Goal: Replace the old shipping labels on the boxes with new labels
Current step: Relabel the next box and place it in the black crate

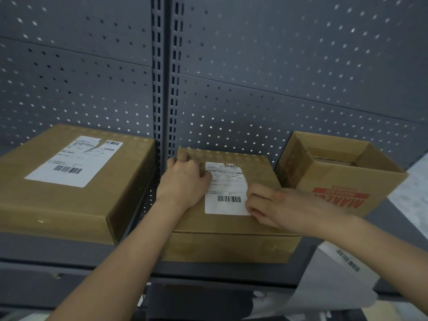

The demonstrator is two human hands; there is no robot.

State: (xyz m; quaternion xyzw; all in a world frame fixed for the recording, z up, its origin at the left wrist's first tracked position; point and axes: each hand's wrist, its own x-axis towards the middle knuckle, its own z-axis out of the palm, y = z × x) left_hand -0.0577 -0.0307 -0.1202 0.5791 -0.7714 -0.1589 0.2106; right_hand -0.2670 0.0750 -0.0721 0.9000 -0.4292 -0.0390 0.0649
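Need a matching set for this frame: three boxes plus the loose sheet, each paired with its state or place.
1 left box
2 middle box
3 right box
4 loose sheet

A open top, red print on its side
B torn label on top
C below the shelf, lower right
D left hand grips it, right hand pinches its small label

Pairs: 1-B, 2-D, 3-A, 4-C

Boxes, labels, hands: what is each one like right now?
Left box: closed.
Left label: stuck on, torn near top.
Middle box: closed.
Middle label: stuck on flat.
Right box: open on top.
Left hand: grips middle box's far corner.
Right hand: pinches middle label's near corner.
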